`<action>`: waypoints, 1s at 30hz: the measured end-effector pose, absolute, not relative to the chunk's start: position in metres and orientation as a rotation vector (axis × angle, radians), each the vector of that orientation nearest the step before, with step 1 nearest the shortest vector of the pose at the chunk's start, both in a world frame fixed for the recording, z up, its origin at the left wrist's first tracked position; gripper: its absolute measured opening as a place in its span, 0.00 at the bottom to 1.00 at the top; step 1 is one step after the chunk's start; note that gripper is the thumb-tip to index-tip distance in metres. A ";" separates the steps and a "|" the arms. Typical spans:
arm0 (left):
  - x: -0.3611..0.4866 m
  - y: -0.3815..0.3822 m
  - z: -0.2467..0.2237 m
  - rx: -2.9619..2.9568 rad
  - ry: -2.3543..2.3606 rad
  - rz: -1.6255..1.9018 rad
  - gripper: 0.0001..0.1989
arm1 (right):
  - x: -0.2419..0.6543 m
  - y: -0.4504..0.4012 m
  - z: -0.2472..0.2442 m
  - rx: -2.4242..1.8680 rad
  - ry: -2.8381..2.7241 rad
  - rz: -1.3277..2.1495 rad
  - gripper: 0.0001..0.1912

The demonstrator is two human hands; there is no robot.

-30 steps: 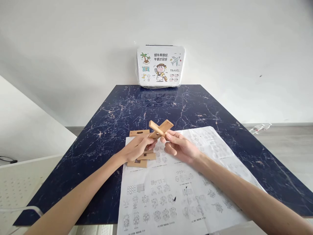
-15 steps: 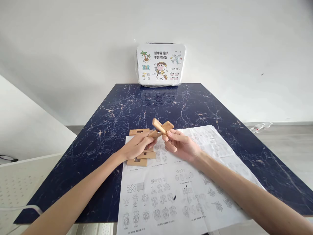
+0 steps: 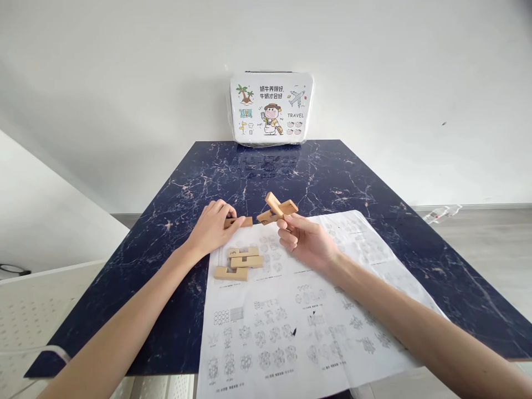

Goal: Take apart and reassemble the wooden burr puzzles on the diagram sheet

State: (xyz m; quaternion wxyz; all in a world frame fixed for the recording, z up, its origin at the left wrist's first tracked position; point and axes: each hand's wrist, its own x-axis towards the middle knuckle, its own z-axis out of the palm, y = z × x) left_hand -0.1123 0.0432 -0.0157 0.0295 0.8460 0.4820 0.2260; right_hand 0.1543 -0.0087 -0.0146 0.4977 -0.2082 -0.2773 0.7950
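Observation:
In the head view my right hand (image 3: 310,241) is closed on two crossed wooden puzzle pieces (image 3: 279,209), holding them raised above the top of the paper sheet. One end of the joined pair tilts up, and a dark mark shows on one piece. My left hand (image 3: 214,224) grips the left end of a single wooden puzzle piece (image 3: 244,221) lying by the sheet's upper left edge; its fingertips are partly hidden. Closer to me, three notched wooden pieces (image 3: 245,261) lie side by side on the sheet.
A large white instruction sheet (image 3: 257,310) with printed diagrams covers the near right of the dark blue marbled table (image 3: 166,266). At the far edge, a white cartoon case (image 3: 253,124) in clear plastic stands against the wall. A white perforated surface (image 3: 33,310) is at lower left.
My left hand has let go of the crossed pieces and moved left to the single piece. My right hand keeps the crossed pair. The notched pieces on the sheet are now uncovered.

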 end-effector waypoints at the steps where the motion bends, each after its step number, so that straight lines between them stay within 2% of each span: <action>1: -0.112 0.043 -0.016 2.605 1.476 0.680 0.16 | 0.154 -0.009 -0.015 -0.505 -0.654 1.929 0.09; 7: -0.110 0.042 -0.014 2.565 1.466 0.628 0.22 | 0.154 -0.008 -0.015 -0.520 -0.637 1.939 0.08; 12: -0.105 0.036 -0.009 2.567 1.427 0.786 0.20 | 0.155 -0.008 -0.017 -0.540 -0.676 1.937 0.07; 16: -0.100 0.030 -0.001 2.289 1.439 1.043 0.18 | 0.154 -0.007 -0.016 -0.561 -0.680 1.935 0.09; 19: -0.095 0.027 0.004 1.965 1.276 1.134 0.17 | 0.153 -0.007 -0.015 -0.588 -0.694 1.920 0.09; 24: -0.090 0.025 0.009 1.512 0.988 1.154 0.20 | 0.152 -0.007 -0.016 -0.590 -0.741 1.916 0.13; 30: -0.085 0.022 0.014 1.312 0.811 1.064 0.23 | 0.151 -0.009 -0.017 -0.602 -0.876 1.901 0.13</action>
